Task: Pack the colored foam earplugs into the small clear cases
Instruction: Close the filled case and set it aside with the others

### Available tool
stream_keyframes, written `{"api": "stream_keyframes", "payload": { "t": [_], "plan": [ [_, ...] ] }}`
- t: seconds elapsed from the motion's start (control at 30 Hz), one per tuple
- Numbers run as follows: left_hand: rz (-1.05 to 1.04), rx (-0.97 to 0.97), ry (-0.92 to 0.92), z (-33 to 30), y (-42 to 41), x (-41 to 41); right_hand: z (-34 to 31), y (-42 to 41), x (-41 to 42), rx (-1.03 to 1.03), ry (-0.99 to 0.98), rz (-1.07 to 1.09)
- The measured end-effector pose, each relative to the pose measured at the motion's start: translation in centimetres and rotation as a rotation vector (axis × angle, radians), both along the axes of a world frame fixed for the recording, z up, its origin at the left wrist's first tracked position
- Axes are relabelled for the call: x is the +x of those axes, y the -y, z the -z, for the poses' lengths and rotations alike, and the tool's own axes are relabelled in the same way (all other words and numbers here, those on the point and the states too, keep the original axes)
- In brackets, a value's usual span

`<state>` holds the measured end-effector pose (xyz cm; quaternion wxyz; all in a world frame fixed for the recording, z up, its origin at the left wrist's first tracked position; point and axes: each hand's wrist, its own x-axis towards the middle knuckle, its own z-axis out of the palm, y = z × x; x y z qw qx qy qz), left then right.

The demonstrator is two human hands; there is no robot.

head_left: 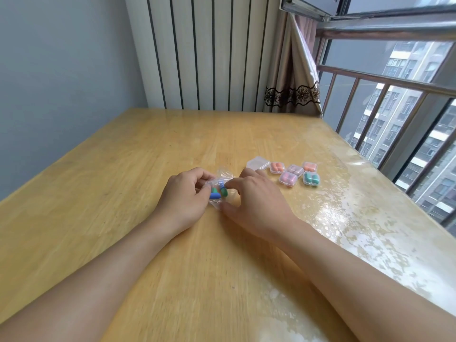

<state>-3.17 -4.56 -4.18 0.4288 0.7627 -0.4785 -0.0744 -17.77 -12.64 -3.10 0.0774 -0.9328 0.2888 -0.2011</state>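
Your left hand (pixel 188 191) is curled, pinching the near-left side of a small clear plastic bag (pixel 222 185) that lies on the wooden counter (pixel 123 169). A blue earplug (pixel 215 195) sits against your left fingertips, its long axis running roughly left to right, flat to the counter; which end leads is too blurred to tell. Just beside it, a green earplug (pixel 224 192) stands more upright, its axis running away from you. Your right hand (pixel 249 196) pinches the bag's far-right edge with thumb and forefinger, the other fingers spread on the counter. Both hands are clamped on the same bag, so pulling too hard could make the plugs pop out and roll across the glossy surface. Further right lie an empty clear case (pixel 257 163) and five filled cases (pixel 296 174), well apart from your hands; a wide sweep of the right arm could knock them toward the counter's window-side edge.
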Motion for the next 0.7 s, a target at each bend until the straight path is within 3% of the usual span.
{"api": "stream_keyframes", "payload": {
  "t": [0.27,0.7],
  "plan": [
    [0.071,0.039,-0.045,0.0,-0.4,0.2,0.1,1.1,-0.2,0.144,0.075,-0.009],
    [0.063,-0.008,-0.184,-0.1,-0.6,-0.1,0.4,0.7,0.2,0.171,0.082,-0.036]
  ]
}}
